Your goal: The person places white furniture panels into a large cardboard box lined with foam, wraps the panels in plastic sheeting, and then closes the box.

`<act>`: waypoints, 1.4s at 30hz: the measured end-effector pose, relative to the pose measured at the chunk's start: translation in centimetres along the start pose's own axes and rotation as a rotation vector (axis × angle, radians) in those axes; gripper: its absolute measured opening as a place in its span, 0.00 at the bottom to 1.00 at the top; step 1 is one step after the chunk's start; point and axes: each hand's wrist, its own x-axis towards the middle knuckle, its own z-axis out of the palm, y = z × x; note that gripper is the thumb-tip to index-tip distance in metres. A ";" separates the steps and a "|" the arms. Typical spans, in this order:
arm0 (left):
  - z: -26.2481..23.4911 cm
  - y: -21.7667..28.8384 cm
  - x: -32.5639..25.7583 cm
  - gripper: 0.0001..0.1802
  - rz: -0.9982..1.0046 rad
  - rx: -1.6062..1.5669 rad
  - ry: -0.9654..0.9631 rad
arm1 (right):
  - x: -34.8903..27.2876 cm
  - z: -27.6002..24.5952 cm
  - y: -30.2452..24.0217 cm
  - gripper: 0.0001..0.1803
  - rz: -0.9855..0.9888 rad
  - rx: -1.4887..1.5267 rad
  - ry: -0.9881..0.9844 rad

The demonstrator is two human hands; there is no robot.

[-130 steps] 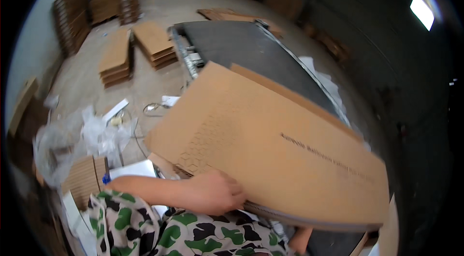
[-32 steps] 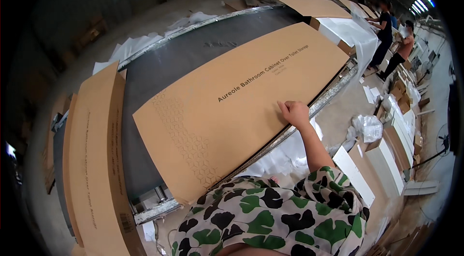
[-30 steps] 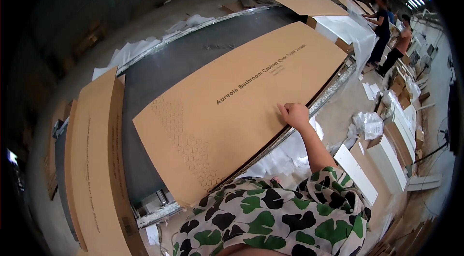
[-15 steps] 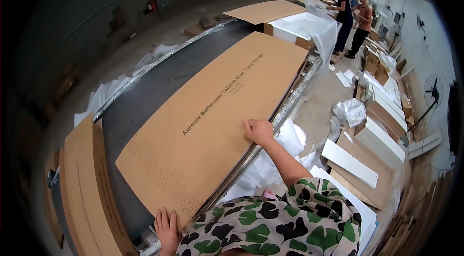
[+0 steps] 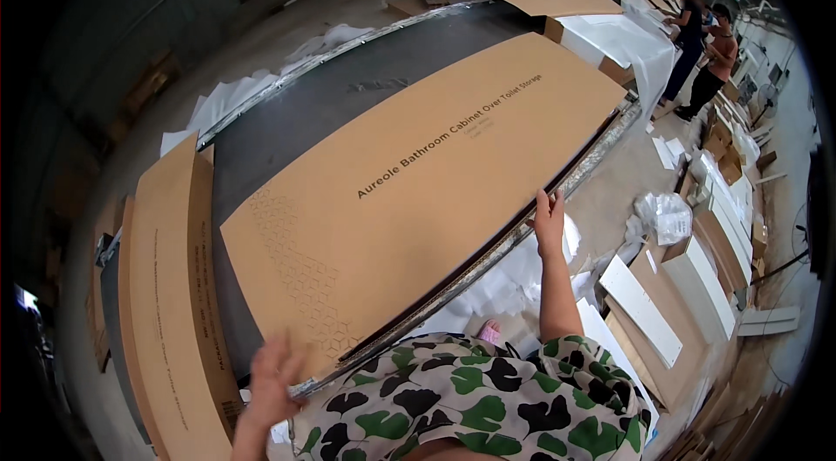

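Farthest left, beyond the left fingers and apart from them, a long brown carton (image 5: 165, 278) lay with a side face turned toward them. Past those fingertips, farther from the body, a dark belt (image 5: 270, 134) ran, with white film (image 5: 228, 102) along its far edge. The left hand (image 5: 273, 383) was blurred, its fingers loosely spread at the near left corner of the flat brown carton (image 5: 418, 191); whether they touched the cardboard could not be told. That carton lay on the belt, stretching from the left fingertips to just past the right ones, its hexagonal pattern nearest the left fingers and its line of dark lettering lying between and beyond both hands. White sheeting (image 5: 488, 294) hung below the carton's near edge, to the left of the right fingers. The right hand (image 5: 549, 224) stood at that near edge, thumb and finger slightly parted; whether they pinched the cardboard could not be made out. Beyond the right fingertips and farther right stood an open box (image 5: 601, 33) lined in white. Well to their right were a clear plastic bag (image 5: 666, 219), a white board (image 5: 643, 309) and two people (image 5: 716, 65).
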 end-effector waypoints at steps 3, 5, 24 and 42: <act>3.8 0.0 1.2 0.40 0.052 0.089 -0.037 | -0.2 0.5 -0.6 0.35 0.040 0.020 0.001; 5.7 -1.5 1.3 0.34 0.121 0.135 0.011 | 0.4 0.0 -0.3 0.36 0.017 0.015 -0.059; -22.5 -18.3 11.3 0.21 0.081 0.200 1.180 | -5.0 1.4 -1.8 0.19 -0.172 -0.271 -0.061; 10.1 -4.5 29.7 0.52 0.230 -0.091 -0.007 | -2.7 0.9 -1.7 0.32 -0.034 -0.338 -0.141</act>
